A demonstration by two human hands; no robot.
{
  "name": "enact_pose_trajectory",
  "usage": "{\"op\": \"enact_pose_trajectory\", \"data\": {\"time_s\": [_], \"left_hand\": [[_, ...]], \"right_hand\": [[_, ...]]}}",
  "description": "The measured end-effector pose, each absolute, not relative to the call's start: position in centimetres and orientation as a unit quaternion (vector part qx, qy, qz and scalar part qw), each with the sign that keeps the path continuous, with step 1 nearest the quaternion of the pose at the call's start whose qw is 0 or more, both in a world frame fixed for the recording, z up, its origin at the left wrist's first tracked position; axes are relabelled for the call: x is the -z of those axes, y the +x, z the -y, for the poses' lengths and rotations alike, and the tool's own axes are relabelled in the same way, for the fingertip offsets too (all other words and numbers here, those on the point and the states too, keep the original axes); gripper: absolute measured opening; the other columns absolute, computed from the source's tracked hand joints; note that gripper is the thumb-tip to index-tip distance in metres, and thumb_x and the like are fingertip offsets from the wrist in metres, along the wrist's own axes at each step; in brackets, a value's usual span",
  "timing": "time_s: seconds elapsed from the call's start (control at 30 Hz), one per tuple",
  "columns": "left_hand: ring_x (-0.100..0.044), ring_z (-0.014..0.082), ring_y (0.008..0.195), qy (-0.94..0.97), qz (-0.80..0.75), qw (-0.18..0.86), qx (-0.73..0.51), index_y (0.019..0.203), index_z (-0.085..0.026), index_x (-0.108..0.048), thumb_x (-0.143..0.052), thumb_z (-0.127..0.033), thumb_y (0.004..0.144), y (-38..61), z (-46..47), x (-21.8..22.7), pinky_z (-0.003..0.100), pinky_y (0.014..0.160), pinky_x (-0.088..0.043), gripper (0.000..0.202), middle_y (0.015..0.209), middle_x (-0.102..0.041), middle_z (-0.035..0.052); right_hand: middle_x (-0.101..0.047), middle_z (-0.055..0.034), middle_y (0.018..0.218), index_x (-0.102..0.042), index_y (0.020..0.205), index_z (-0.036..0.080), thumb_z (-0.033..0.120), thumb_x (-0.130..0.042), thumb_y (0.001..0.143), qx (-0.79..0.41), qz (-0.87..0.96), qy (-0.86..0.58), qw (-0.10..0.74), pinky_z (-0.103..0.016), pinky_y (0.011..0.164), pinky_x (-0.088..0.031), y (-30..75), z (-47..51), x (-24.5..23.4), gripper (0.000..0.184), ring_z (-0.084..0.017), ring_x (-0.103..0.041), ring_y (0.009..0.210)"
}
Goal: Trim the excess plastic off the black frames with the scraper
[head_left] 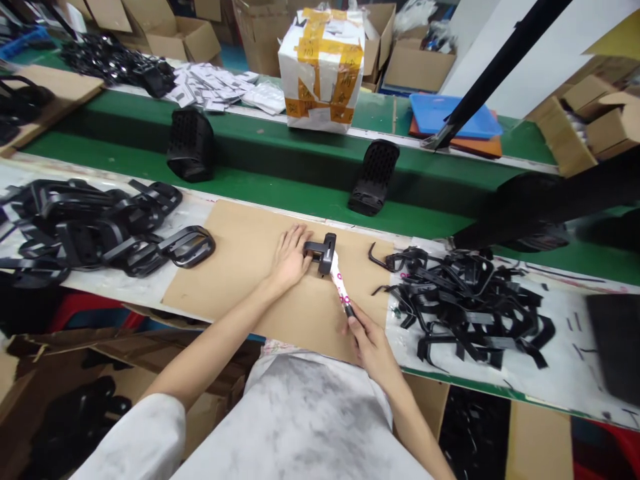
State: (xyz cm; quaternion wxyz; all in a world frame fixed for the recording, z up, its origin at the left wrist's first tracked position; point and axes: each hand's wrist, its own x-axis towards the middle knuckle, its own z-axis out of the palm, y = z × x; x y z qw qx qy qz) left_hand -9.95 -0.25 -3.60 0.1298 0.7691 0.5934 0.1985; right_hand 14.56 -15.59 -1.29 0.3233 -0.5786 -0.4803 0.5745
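Note:
A black plastic bracket with a slotted bar and a short side arm lies on the brown cardboard sheet. My left hand rests on the sheet, its thumb and fingers holding the end of the side arm. In my right hand is a hand tool with a black grip and a white shaft marked in pink. The tool's upper end meets the right side of the bracket; its tip cannot be made out.
Black oval frames are heaped at the left, and thin bent black strips at the right. Beyond, on the green surface, stand two black perforated parts. A taped white box sits farther back. A dark post slants across the right.

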Motion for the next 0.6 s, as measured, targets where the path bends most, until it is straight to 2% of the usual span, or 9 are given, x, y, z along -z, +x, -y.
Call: {"op": "enact_pose_trajectory", "data": {"time_s": [0.23,0.43,0.6], "left_hand": [[-0.029,0.0327,0.164,0.766,-0.597,0.143,-0.192,0.154,-0.012,-0.052,-0.042,-0.029,0.103,-9.7,0.5,3.3,0.057,0.135,-0.021,0.054,0.171,-0.043,0.0145],[-0.03,0.0315,0.164,0.76,-0.604,0.142,-0.193,0.152,-0.013,-0.054,-0.042,-0.03,0.104,-9.5,0.7,3.3,0.058,0.135,-0.021,0.052,0.171,-0.043,0.0147],[-0.029,0.0298,0.164,0.741,-0.625,0.139,-0.201,0.153,-0.013,-0.052,-0.04,-0.03,0.105,-8.9,1.4,3.6,0.059,0.136,-0.019,0.052,0.172,-0.042,0.0133]], "right_hand": [[-0.06,0.0004,0.081,-0.063,0.153,0.023,0.064,-0.056,0.104,-0.616,0.434,-0.573,0.323,-0.024,0.04,-0.031,14.6,15.2,2.3,0.064,-0.008,-0.035,0.045],[-0.057,0.0016,0.08,-0.061,0.153,0.019,0.065,-0.063,0.099,-0.615,0.402,-0.58,0.352,-0.023,0.037,-0.032,14.8,15.0,0.8,0.072,-0.008,-0.037,0.046],[-0.059,-0.0001,0.082,-0.058,0.156,0.021,0.064,-0.056,0.103,-0.518,0.393,-0.619,0.441,-0.022,0.041,-0.033,14.2,16.0,0.0,0.068,-0.01,-0.039,0.051]]}}
